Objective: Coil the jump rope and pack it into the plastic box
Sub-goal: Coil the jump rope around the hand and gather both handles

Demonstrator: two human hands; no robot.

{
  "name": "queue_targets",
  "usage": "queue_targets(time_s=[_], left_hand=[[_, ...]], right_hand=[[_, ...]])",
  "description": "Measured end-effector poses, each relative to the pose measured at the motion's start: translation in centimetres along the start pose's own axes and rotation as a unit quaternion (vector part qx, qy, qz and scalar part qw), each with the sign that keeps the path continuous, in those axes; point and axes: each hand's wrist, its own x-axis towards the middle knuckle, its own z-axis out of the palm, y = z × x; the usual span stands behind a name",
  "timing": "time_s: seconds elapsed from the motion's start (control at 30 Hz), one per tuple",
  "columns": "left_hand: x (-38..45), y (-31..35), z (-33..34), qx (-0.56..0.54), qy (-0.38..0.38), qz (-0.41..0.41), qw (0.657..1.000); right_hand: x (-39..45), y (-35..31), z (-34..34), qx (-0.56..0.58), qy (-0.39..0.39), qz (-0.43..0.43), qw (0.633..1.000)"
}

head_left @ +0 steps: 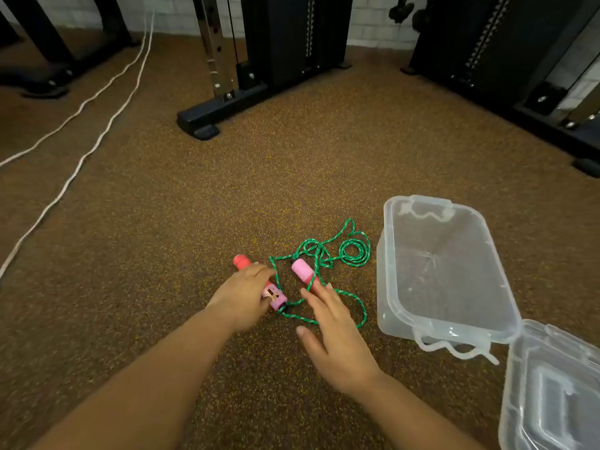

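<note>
Head view looks down at my 2 hands over the speckled floor (162,254). My left hand (242,300) is clenched around 1 handle (274,295), which lies on the floor with its long axis running from upper left, red end away from me, to lower right, where the pink end meets the cord. My right hand (334,332) is spread flat and grasps nothing, its fingertips touching or just over the cord beside the other handle (303,271). That handle's long axis runs roughly parallel, pink end away. The rope (352,251) sprawls in loose green loops between my hands and the box (389,303) (uncovered, with the lid (552,394) lying at its near right).

To coil well, I judge I should bring both handles together in 1 hand, then wind even loops small enough for the box, teasing out the tangle near the far handle first.
</note>
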Motion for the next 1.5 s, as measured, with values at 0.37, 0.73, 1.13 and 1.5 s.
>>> queue_targets(time_s=[0.37,0.73,1.13,1.5], left_hand=[[1.7,-2.4,3.9,0.095,-0.045,0.03,0.994],[2.4,-2.6,4.3,0.156,-0.02,0.07,0.985],[-1.2,0.6,-1.6,-0.056,-0.07,0.094,0.991],[-2.3,-1.5,-3.1,-0.11,0.027,-0.011,0.994]], right_hand=[[-1.3,1.2,1.1,-0.016,-0.022,0.048,0.998],[-1.7,1.2,1.4,0.02,-0.021,0.071,0.997],[-0.1,1.1,0.3,0.056,-0.002,0.043,0.997],[0.3,-1.9,-5.5,0.148,0.112,0.048,0.981]])
